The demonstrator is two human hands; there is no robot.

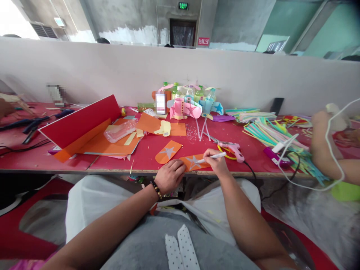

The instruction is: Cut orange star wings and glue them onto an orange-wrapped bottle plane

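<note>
My right hand (pixel 216 162) is closed round a white pen (pixel 212 156), its tip on a silver star (pixel 193 162) on an orange paper piece (pixel 204 167) at the table's front edge. My left hand (pixel 172 174) has its fingers bent together over the left end of that piece, holding it against the table; the thumb is hidden. Just above the left hand lies a second orange piece (pixel 159 157) with a rounded end and a silver star (pixel 168 151). A pink glue gun (pixel 232 148) and yellow-handled scissors (pixel 226 153) rest right of the pen.
Decorated bottle planes (pixel 180 107) and a phone (pixel 160 103) stand at the back. Orange sheets (pixel 98 144), a clear plastic bottle (pixel 119 131) and a red board (pixel 84 120) lie left. Pastel strips (pixel 270 131), a purple glue gun (pixel 277 157), a white cord (pixel 327 131) and another person's arm (pixel 323 146) are right.
</note>
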